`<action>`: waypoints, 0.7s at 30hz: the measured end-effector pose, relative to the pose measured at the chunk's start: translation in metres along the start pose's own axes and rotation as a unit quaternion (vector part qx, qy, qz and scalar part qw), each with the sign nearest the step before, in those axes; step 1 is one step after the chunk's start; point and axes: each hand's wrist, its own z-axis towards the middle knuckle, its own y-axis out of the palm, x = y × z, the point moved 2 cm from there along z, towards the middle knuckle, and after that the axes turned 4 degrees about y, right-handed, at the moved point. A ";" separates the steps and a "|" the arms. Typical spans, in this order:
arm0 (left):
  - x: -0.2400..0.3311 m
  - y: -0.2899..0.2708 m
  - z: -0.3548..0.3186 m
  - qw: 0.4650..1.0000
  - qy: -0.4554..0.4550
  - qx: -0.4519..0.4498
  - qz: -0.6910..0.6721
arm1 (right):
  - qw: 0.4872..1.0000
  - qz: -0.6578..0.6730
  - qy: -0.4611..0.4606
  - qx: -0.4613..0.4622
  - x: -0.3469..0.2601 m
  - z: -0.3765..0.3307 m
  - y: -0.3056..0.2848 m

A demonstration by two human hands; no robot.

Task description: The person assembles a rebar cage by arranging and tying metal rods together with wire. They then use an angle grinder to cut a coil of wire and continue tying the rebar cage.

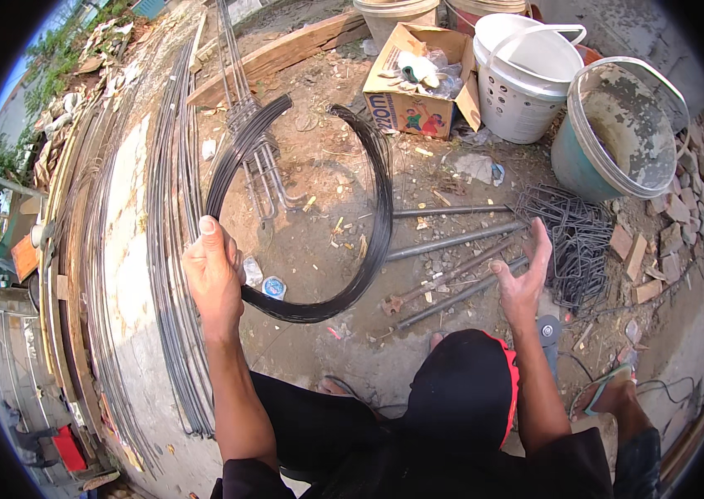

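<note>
My left hand is closed around the left side of a coil of thin dark wire, its thumb pointing up. The coil hangs over the ground as a nearly full ring, with a gap at its far side where the bundle's two ends stand apart. My right hand is off to the right of the coil, fingers and thumb apart, nothing in it. Beyond it and on its right lies a heap of bent steel stirrups. Several metal bars rest on the ground between the coil and that hand.
Long steel rods run along the left. At the back are a wooden plank, an open cardboard box, a white bucket and a cement-stained bucket. Broken bricks lie right; another person's sandalled foot stands nearby.
</note>
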 end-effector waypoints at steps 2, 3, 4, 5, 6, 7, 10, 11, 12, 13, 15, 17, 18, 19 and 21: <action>0.008 -0.011 -0.004 1.000 0.010 0.009 0.006 | 0.998 0.007 -0.058 -0.038 -0.037 0.055 0.066; 0.014 -0.013 -0.006 1.000 0.020 0.016 0.002 | 0.994 -0.008 -0.101 -0.038 -0.054 0.078 0.097; 0.017 -0.013 -0.010 1.000 0.023 0.015 -0.012 | 0.989 -0.028 -0.143 -0.036 -0.062 0.099 0.123; 0.021 -0.013 -0.014 0.999 0.026 0.014 -0.029 | 0.989 -0.040 -0.136 -0.031 -0.055 0.120 0.148; 0.027 -0.015 -0.017 0.998 0.031 0.018 -0.043 | 0.990 -0.046 -0.130 -0.030 -0.046 0.136 0.176; 0.033 -0.015 -0.021 0.997 0.043 0.029 -0.056 | 0.989 0.049 -0.112 -0.083 -0.042 0.150 0.193; 0.046 -0.045 -0.033 0.992 0.037 -0.003 -0.124 | 0.970 0.100 -0.032 -0.218 -0.031 0.152 0.249; 0.052 -0.057 -0.038 0.991 0.037 0.028 -0.123 | 0.944 0.160 0.002 -0.288 -0.053 0.137 0.261; 0.057 -0.068 -0.041 0.992 0.032 0.047 -0.117 | 0.908 0.215 0.037 -0.356 -0.075 0.124 0.269; 0.058 -0.070 -0.041 0.991 0.023 0.057 -0.120 | 0.886 0.218 0.095 -0.398 -0.081 0.121 0.270; 0.055 -0.076 -0.033 0.989 0.014 0.095 -0.116 | 0.867 0.238 0.144 -0.414 -0.089 0.116 0.278; 0.045 -0.095 -0.025 0.979 -0.028 0.146 -0.140 | 0.888 0.243 0.155 -0.359 -0.086 0.118 0.265; 0.041 -0.107 -0.018 0.973 -0.042 0.170 -0.153 | 0.888 0.272 0.181 -0.325 -0.079 0.129 0.256; 0.034 -0.129 -0.014 0.961 -0.043 0.210 -0.173 | 0.891 0.298 0.205 -0.276 -0.078 0.137 0.242; 0.022 -0.162 -0.006 0.938 -0.053 0.264 -0.220 | 0.880 0.363 0.236 -0.195 -0.059 0.162 0.206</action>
